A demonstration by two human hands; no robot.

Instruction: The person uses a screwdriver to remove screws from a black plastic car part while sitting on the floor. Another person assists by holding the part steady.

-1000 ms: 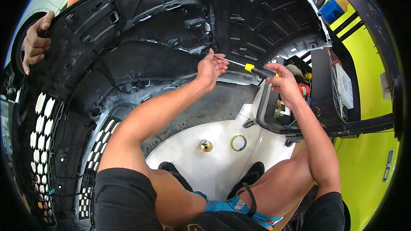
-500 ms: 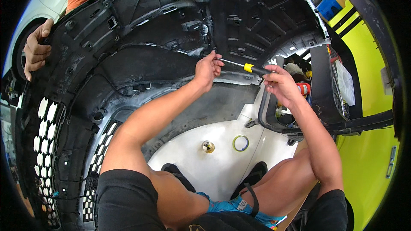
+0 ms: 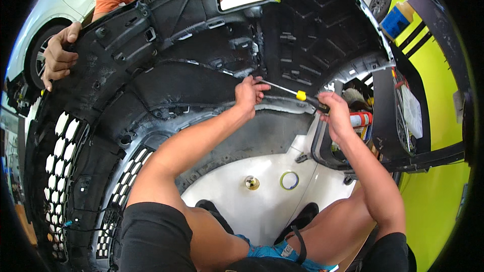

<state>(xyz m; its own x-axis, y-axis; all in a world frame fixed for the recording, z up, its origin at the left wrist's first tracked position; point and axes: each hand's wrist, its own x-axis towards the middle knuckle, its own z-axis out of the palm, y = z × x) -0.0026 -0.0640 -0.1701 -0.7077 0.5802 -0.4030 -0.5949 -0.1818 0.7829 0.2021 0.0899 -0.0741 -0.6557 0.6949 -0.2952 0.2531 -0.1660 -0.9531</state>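
Screwdriver between two hands, before the inner side of a black bumper shell

At the shell's left edge, a co-worker's hand has its fingers bent over the rim. In the shell's lower left part, a grille mesh shows white through its holes. In front of the shell's middle is the left hand, at the tip end of the screwdriver's shaft; its fingers are half bent, and I cannot tell whether they pinch the shaft. On the floor below the shell are a small gold round object and a yellow-green ring. The screwdriver, with yellow collar and dark handle, lies before the shell's right half, sloping down to the right. Near the shell's lower right end, the right hand has thumb and fingers clamped on the handle. Right of the shell are a red can and a bright green car body.
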